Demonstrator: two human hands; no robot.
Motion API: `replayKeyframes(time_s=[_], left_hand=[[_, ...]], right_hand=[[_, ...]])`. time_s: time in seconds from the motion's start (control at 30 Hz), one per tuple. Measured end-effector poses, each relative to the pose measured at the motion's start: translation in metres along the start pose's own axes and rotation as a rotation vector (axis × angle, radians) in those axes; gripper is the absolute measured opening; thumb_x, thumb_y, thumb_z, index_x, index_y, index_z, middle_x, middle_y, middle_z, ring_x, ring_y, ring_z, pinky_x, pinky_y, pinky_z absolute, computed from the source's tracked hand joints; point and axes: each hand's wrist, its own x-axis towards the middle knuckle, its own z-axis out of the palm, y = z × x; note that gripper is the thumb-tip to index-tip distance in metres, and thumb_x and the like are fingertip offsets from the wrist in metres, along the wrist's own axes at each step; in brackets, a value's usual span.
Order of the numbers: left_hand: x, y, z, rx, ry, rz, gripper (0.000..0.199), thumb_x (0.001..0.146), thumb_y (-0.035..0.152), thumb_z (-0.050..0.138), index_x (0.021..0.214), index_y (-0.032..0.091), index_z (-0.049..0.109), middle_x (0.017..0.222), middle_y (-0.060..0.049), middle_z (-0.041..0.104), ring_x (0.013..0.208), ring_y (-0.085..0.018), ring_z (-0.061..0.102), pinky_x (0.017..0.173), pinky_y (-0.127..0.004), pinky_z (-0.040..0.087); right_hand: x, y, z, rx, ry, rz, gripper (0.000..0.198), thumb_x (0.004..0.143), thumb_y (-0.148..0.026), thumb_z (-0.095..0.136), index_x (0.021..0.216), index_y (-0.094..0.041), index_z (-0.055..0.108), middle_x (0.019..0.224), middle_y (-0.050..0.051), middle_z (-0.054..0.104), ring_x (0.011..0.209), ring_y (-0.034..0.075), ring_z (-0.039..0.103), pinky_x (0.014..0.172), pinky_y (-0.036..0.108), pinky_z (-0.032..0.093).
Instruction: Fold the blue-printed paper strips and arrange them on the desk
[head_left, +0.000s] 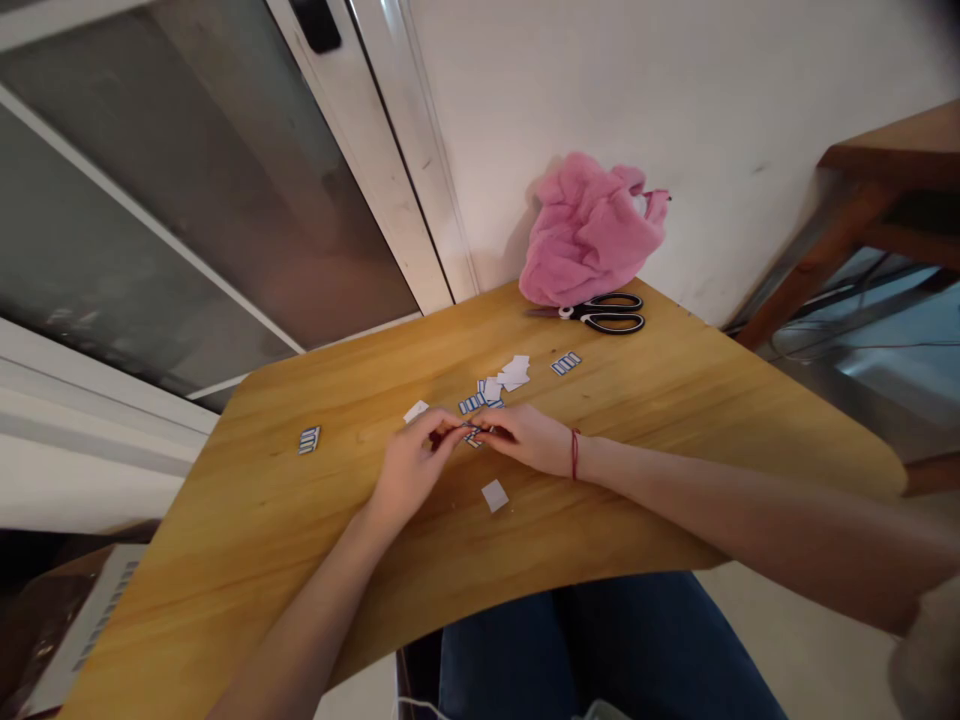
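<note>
Close together over the middle of the table (337, 520), my left hand (414, 455) and my right hand (534, 440) meet at the fingertips. Both are closed in a pinch on a small blue-and-white printed paper piece (472, 436), mostly hidden by the fingers. Just beyond them lies a loose pile of similar paper pieces (492, 388), some blank side up and some showing blue-edged stripes. A white paper scrap (415, 411) rests beside my left hand. Nearer to me, a blank white square (495, 495) lies flat.
A small striped stack (309, 440) sits at the left, and another striped piece (566, 363) lies right of the pile. Black-handled scissors (611, 313) lie at the back before a pink fluffy bundle (592, 230) against the wall. A sliding glass door (225, 180) borders the left.
</note>
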Motion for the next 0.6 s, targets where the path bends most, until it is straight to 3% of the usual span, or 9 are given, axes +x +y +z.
replayKeyframes(time_s=[0.13,0.27,0.4,0.6], left_hand=[[-0.007,-0.007,-0.002,0.007,0.029,-0.021,0.009,0.085,0.028,0.058,0.082,0.020,0.060,0.070,0.002,0.053,0.065,-0.011,0.049,0.061,-0.022,0.039],[-0.012,-0.016,0.001,0.136,-0.105,-0.015,0.008,0.087,0.025,0.054,0.082,0.020,0.056,0.066,0.004,0.047,0.060,-0.009,0.045,0.059,-0.021,0.036],[-0.014,-0.021,0.007,0.214,-0.251,0.002,0.010,0.089,0.027,0.051,0.083,0.020,0.053,0.071,0.003,0.051,0.064,-0.010,0.047,0.062,-0.022,0.037],[-0.010,-0.014,0.011,0.192,-0.260,-0.063,0.006,0.088,0.027,0.053,0.089,0.021,0.054,0.071,0.004,0.052,0.065,-0.011,0.048,0.062,-0.022,0.038]], right_hand=[[-0.001,0.000,-0.003,-0.145,0.053,-0.073,0.018,0.089,-0.024,0.050,0.094,-0.015,0.065,0.078,0.002,0.063,0.063,0.009,0.050,0.061,0.021,0.036],[-0.003,0.002,-0.009,-0.352,0.003,-0.168,0.020,0.089,-0.021,0.048,0.096,-0.018,0.066,0.093,0.005,0.064,0.079,0.012,0.055,0.070,0.024,0.038],[-0.004,0.005,-0.012,-0.411,-0.160,-0.118,0.017,0.088,-0.021,0.051,0.096,-0.018,0.065,0.094,0.004,0.065,0.083,0.015,0.058,0.072,0.027,0.039],[0.000,0.005,-0.012,-0.358,-0.204,-0.017,0.017,0.087,-0.024,0.053,0.098,-0.017,0.063,0.091,0.004,0.066,0.080,0.015,0.057,0.074,0.028,0.038]])
